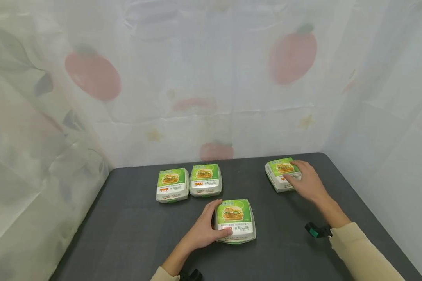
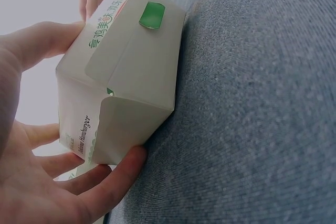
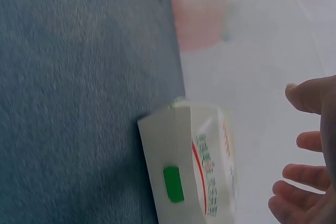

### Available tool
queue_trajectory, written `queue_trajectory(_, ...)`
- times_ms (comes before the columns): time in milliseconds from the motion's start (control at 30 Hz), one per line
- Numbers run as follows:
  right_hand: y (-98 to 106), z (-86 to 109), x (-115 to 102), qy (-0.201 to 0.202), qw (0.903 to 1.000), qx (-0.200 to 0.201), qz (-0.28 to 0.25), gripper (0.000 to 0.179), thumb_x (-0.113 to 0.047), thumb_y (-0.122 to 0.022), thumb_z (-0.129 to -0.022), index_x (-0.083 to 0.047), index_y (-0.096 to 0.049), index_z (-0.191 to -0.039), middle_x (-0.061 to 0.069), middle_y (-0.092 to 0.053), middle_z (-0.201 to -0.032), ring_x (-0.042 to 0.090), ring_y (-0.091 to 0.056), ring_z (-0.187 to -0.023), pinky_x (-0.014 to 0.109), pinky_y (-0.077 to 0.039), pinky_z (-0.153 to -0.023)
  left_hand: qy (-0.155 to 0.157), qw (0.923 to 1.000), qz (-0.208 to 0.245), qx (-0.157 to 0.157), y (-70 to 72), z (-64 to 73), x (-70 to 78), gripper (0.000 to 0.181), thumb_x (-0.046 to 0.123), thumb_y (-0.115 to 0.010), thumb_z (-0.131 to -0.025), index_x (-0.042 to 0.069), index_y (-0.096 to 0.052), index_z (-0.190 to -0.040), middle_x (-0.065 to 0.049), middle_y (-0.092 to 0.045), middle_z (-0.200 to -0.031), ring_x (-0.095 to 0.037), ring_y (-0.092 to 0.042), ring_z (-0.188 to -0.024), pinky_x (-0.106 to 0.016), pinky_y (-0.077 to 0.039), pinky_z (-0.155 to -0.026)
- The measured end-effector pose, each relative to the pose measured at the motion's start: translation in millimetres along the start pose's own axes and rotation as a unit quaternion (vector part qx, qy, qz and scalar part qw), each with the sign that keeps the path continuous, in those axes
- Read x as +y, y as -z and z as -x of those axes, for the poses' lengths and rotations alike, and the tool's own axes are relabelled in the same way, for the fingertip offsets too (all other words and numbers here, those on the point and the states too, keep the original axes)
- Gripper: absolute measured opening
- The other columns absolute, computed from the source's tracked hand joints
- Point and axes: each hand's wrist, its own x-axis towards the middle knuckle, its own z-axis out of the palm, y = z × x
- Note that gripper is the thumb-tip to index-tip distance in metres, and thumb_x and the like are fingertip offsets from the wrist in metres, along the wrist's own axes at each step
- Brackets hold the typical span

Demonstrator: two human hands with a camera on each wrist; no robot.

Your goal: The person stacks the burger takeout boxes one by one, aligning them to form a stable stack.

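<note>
Four similar green-and-white hamburger boxes lie on the dark table. My left hand grips the nearest hamburger box from its left, thumb over the front edge and fingers along the side. In the left wrist view, that box stands close against the tabletop, a green tab on its front. My right hand hovers over the far right hamburger box, overlapping its right side in the head view. From the right wrist, fingers show spread and apart from that box.
Two more hamburger boxes, one on the left and one beside it, sit side by side toward the table's back edge. Behind the table hangs a pale curtain with fruit prints, which continues along both sides.
</note>
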Motion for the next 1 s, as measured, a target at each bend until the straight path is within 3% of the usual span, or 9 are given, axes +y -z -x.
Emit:
queue_trajectory(400,0,-8.4,29,-0.059,0.998,-0.012,-0.022,0.069,-0.04,-0.062,-0.102,0.008,-0.043,-0.148,0.036,-0.034,-0.15,0.056,-0.03,-0.138,0.073,-0.027,-0.104,0.003,1.0,0.003,0.0,0.2,0.2,-0.1,0.099,0.048,-0.082,-0.083,0.01,-0.029,-0.159,-0.011,-0.03,-0.158,-0.028,-0.04,-0.135,-0.057,-0.035,-0.107)
queue_trajectory(633,-6,-11.7,46,-0.103,0.9925,-0.053,-0.039,0.08,-0.051,-0.059,-0.101,0.005,-0.037,-0.153,0.036,-0.028,-0.154,0.056,-0.025,-0.141,0.072,-0.026,-0.107,0.004,1.0,0.002,-0.002,0.6,0.4,-0.3,0.099,0.049,-0.081,-0.084,0.011,-0.029,-0.159,-0.011,-0.03,-0.158,-0.029,-0.041,-0.134,-0.057,-0.036,-0.106)
queue_trajectory(833,-11,-11.4,57,-0.113,0.9879,-0.074,-0.077,0.083,-0.052,-0.057,-0.102,0.005,-0.03,-0.156,0.035,-0.037,-0.149,0.048,-0.046,-0.126,0.059,-0.044,-0.092,0.004,1.0,0.004,-0.003,-0.1,0.1,-1.1,0.097,0.049,-0.08,-0.085,0.014,-0.029,-0.159,-0.01,-0.03,-0.157,-0.027,-0.042,-0.133,-0.056,-0.036,-0.106)
queue_trajectory(1000,-13,-9.7,59,-0.123,0.9845,-0.074,-0.101,0.084,-0.05,-0.06,-0.101,0.002,-0.028,-0.158,0.033,-0.041,-0.147,0.043,-0.053,-0.117,0.046,-0.046,-0.084,0.003,1.0,0.006,-0.003,-0.4,0.2,-0.8,0.096,0.049,-0.08,-0.085,0.016,-0.029,-0.159,-0.01,-0.03,-0.158,-0.027,-0.041,-0.133,-0.056,-0.036,-0.106)
